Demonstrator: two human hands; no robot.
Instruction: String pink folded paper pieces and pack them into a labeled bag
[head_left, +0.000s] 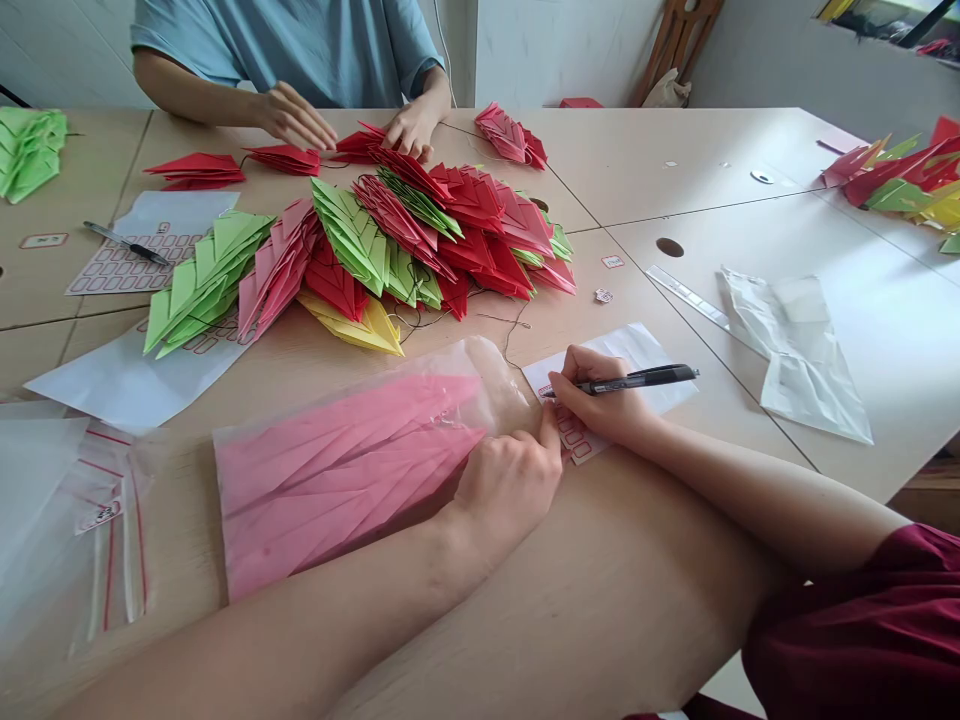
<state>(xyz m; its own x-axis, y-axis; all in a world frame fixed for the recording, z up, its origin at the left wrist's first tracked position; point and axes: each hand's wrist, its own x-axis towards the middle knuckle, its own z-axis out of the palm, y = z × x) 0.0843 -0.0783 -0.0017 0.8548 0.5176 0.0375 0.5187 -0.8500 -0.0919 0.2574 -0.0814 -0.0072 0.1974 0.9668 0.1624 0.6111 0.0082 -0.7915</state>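
My right hand point(604, 395) is closed around a black pen point(649, 377), its tip down on a white sheet of red-bordered labels point(637, 350). My left hand point(514, 480) is curled, its index fingertip pressing the near left edge of that sheet; the other fingers are mostly hidden under the hand. Beside and partly behind this hand lies a clear plastic bag point(495, 375) with folded pink paper pieces point(337, 450) inside. Beyond it, a heap of folded paper pieces point(360, 240) in red, green, pink and yellow is strung with dark cord.
Across the table a person in a blue shirt point(300, 45) handles red folded pieces point(360, 143). Clear zip bags point(112, 560) lie at left, near another label sheet point(112, 375) and a pen point(127, 243). At right are a crumpled white bag point(806, 350) and more coloured pieces point(911, 180).
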